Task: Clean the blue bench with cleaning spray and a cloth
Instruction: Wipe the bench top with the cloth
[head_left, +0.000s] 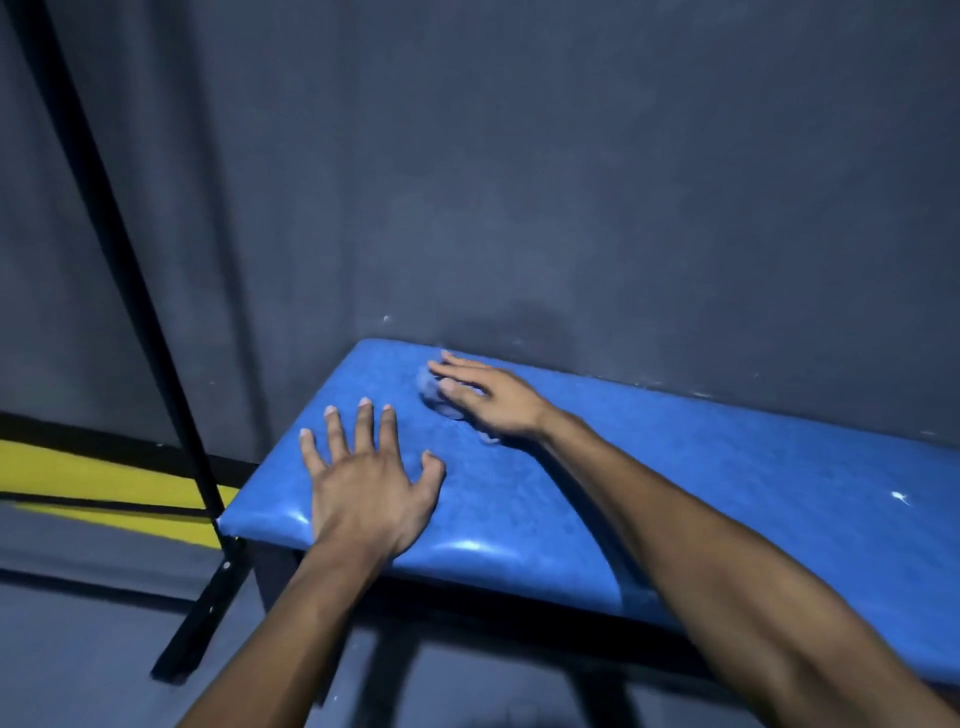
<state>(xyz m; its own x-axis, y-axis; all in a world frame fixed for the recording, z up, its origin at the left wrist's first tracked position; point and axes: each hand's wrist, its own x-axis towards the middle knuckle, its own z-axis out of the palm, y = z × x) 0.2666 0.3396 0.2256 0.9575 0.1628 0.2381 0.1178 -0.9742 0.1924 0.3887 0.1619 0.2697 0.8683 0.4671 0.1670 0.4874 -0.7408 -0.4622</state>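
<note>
Bench (727, 493) wiping: right hand (483, 400) pressing cloth (441, 400) under flat fingers, left hand (363, 483) splayed empty, bracing; cloth risks slipping free

Left hand (363, 483) flat, palm down, fingers (363, 426) spread wide and pointing toward twelve o'clock, thumb crooked out toward three o'clock. Left forearm bare, rising from six o'clock, wrist straight. Right hand (480, 397) further out toward one o'clock, palm down, fingers stretched toward ten o'clock and held close together, pressed flat rather than curled. Right forearm bare, long across the view from five o'clock, wrist slightly bent. Hands apart, not touching, left nearer the body, right reaching further. Right fingertips slightly blurred.
</note>
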